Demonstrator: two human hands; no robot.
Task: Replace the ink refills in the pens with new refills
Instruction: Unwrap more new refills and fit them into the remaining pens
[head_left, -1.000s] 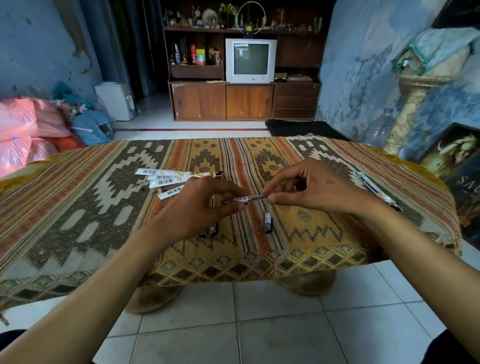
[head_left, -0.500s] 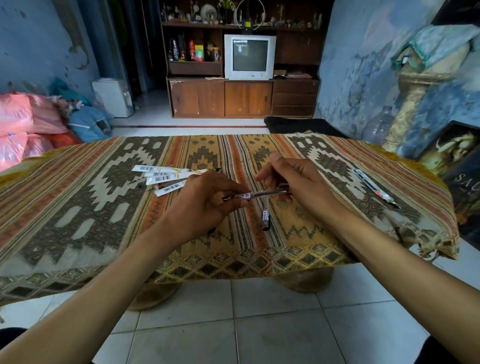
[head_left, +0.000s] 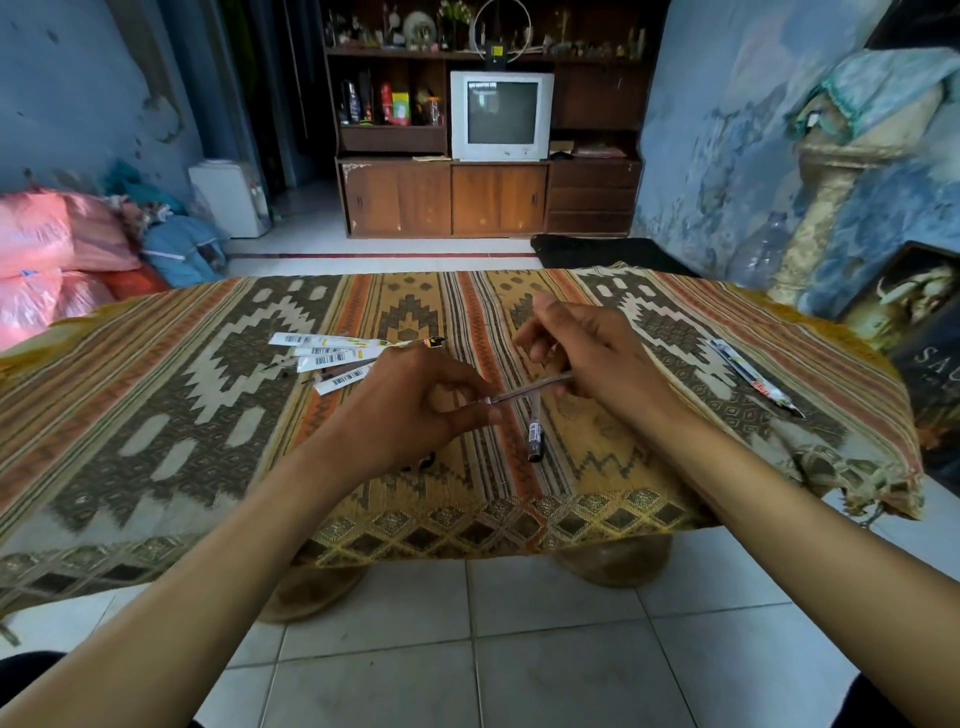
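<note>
The pen (head_left: 530, 388) is held in the air between both hands, just above the patterned cloth of the worktop (head_left: 208, 415), near its front middle. The left hand (head_left: 415, 410) pinches the pen's lower end between thumb and fingertips, and the right hand (head_left: 587, 358) has its fingers curled round the upper end, forefinger lifted. The step in hand looks like taking the pen apart, or putting it back together, to get at the refill; which of the two cannot be told from this view. To do it well, the left hand should hold its end steady while the right turns or pulls straight along the barrel, never bending it sideways, since a thin refill kinks easily. Small parts such as a tip or spring should stay over the cloth so they do not roll to the floor. The pen's long axis runs from lower left to upper right, slightly rising toward the right hand; which end carries the writing tip is too small to tell. Another pen (head_left: 535, 434) lies on the cloth just below, pointing away from the person, with packaged refills (head_left: 322, 358) to the left and one more packet (head_left: 748, 376) well apart on the right.
</note>
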